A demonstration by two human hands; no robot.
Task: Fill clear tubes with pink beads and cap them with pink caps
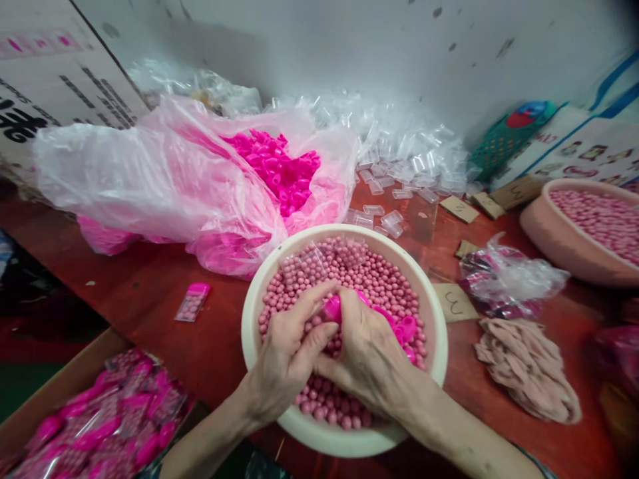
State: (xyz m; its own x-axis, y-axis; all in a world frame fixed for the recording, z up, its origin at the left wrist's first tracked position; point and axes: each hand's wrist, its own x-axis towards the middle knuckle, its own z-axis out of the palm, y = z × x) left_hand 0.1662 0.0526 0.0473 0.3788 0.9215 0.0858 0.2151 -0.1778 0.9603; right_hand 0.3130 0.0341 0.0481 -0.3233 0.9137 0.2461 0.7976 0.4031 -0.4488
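Pink beads [372, 276] fill a cream plastic bowl [435, 313] that sits on the dark red desk [164, 286], and both hands work over it. The left hand [287, 349] and the right hand [367, 352] meet above the beads, fingers pinched together on a bright pink cap [332, 308]; a small clear tube probably lies between them, but the fingers hide it, so I cannot tell. More loose pink caps [404, 329] rest on the beads just beside the right hand.

Behind the bowl an open plastic bag [150, 173] spills more pink caps, and a heap of clear empty tubes [399, 166] lies near the wall. One filled, capped tube [192, 303] lies alone on the desk to the left, and a cardboard box [64, 379] at the lower left holds many more. A second bowl of beads [559, 246] stands at the far right, well apart.

The risk I judge likeliest is spilling: the hands press close over a heaped bowl that reaches toward the desk's near edge, so a slip of the cap or a knock on the rim could send beads rolling off. A cap pushed on crooked could also pop loose
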